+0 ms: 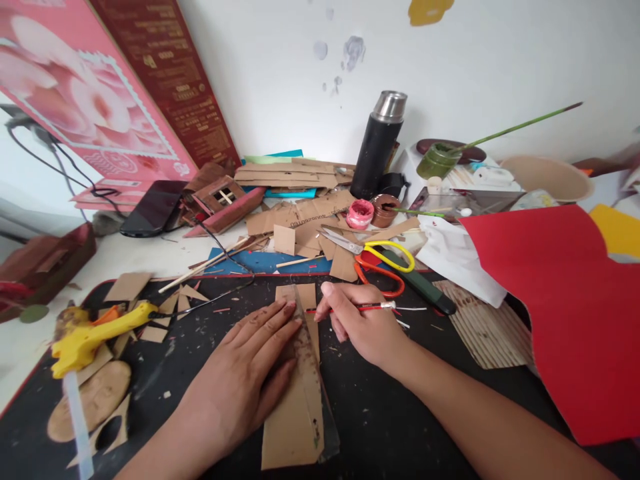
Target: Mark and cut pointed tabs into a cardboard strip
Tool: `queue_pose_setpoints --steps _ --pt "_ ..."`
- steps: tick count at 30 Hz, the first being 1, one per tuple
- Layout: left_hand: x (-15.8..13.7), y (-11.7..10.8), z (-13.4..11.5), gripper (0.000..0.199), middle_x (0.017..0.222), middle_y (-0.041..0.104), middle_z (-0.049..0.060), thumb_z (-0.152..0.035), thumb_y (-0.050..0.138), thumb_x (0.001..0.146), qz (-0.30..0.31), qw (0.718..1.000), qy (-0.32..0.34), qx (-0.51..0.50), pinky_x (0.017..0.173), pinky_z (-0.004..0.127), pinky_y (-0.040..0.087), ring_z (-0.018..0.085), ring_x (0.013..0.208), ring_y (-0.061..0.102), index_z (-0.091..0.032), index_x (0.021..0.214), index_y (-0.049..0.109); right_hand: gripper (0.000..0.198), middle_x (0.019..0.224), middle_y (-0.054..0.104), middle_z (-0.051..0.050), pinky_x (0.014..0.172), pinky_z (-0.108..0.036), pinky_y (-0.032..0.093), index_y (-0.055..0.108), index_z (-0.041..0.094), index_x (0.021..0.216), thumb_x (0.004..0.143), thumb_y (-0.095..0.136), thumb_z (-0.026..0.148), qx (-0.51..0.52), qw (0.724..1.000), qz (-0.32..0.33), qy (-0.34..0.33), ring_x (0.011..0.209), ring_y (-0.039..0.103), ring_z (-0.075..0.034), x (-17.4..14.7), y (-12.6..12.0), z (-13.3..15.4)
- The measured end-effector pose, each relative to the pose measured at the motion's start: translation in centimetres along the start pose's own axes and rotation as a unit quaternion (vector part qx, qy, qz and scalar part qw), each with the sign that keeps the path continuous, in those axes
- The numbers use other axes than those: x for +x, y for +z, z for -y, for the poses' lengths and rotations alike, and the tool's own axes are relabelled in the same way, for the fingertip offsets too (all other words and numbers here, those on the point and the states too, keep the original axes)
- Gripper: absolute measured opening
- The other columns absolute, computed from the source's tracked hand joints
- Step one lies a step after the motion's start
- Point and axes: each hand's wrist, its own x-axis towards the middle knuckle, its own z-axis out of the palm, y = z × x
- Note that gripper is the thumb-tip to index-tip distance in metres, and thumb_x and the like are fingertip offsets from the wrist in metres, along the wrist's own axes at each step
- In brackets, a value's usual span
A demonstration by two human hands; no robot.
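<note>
Cardboard strip (300,393) under left fingers (280,320).

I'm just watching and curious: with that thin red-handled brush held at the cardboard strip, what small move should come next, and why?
Probably draw the thin red-handled brush along the long brown cardboard strip: the right hand grips it at the strip's edge while the left hand presses the strip flat.

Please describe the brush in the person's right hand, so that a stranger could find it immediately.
On the black mat, the right hand holds a thin red paintbrush beside the cardboard strip. Unlike the long green brush, it is short, with a silver ferrule.
</note>
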Motion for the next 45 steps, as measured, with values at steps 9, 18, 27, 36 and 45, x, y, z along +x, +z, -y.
queue_pose_setpoints --steps 9,18,27,36,45 --pt "-0.3 0.1 -0.3 0.034 0.141 0.077 0.014 -0.021 0.059 0.109 -0.052 0.998 -0.033 -0.006 0.111 0.049 0.062 0.03 0.134 0.072 -0.018 0.142 0.068 0.064 0.053 0.052 0.006 0.042 -0.024 0.036 0.073 0.021 0.082 0.103 0.059 0.079 0.074 0.996 -0.046 0.008 0.042 0.049 -0.011 0.6 -0.1 0.0" --pt "-0.1 -0.8 -0.8 0.025 0.107 0.078 0.009 -0.026 0.054 0.112 -0.104 0.992 -0.049 0.045 0.084 0.038 0.063 0.024 0.095 0.076 -0.019 0.131 0.069 0.069 0.052 0.054 0.005 0.041 -0.023 0.036 0.074 0.018 0.081 0.097 0.062 0.084 0.077 0.995 -0.057 0.009 0.041 0.05 -0.011 0.9 -0.5 0.2" --pt "-0.9 -3.4 -3.8 0.021 0.098 0.081 0.003 -0.021 0.053 0.111 -0.095 0.995 -0.035 -0.01 0.075 0.031 0.061 0.019 0.081 0.076 -0.022 0.124 0.069 0.072 0.052 0.053 0.004 0.039 -0.022 0.038 0.076 0.017 0.081 0.097 0.061 0.086 0.059 0.997 -0.047 0.004 0.041 0.051 -0.012 0.9 -0.5 0.1" --pt "-1.7 -2.6 -5.5 0.027 0.111 0.086 0.006 -0.014 0.055 0.105 -0.081 0.995 -0.006 -0.052 0.088 0.028 0.069 0.019 0.096 0.082 -0.021 0.127 0.068 0.072 0.053 0.053 0.004 0.04 -0.022 0.039 0.077 0.017 0.083 0.097 0.062 0.086 0.051 0.997 -0.054 -0.001 0.042 0.053 -0.012 0.9 -0.5 0.1" --pt "-1.4 -2.1 -6.5 0.028 0.125 0.086 0.005 -0.015 0.053 0.109 -0.026 0.996 0.04 -0.081 0.103 0.028 0.068 0.019 0.116 0.082 -0.021 0.13 0.071 0.072 0.053 0.053 0.004 0.04 -0.022 0.036 0.077 0.017 0.084 0.098 0.061 0.085 0.049 0.998 -0.044 0.011 0.042 0.051 -0.012 0.7 -0.5 0.2"
